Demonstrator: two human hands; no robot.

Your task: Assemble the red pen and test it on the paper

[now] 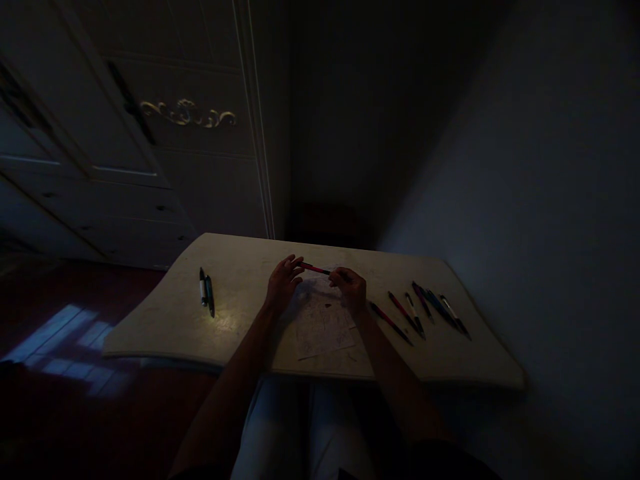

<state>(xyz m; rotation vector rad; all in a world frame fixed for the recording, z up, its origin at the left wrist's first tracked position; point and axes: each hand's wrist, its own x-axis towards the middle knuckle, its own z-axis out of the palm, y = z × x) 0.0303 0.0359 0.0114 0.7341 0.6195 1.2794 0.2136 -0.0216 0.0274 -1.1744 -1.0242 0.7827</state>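
Note:
My left hand (284, 282) and my right hand (349, 287) hover over a sheet of paper (323, 323) covered in faint marks. Between them runs a slim red pen (314, 269), its ends at the fingertips of both hands. The scene is dim, so the grip is hard to see. Further right, several red, black and silver pens (417, 313) lie side by side at an angle on the pale table (240, 273). Two dark-and-white pens (206, 292) lie together left of my left hand.
A white cabinet with a gilded scroll ornament (187, 113) stands beyond the table's far left. A plain wall (525, 200) runs along the right side. Dark wooden floor (75, 320) with a patch of window light lies to the left.

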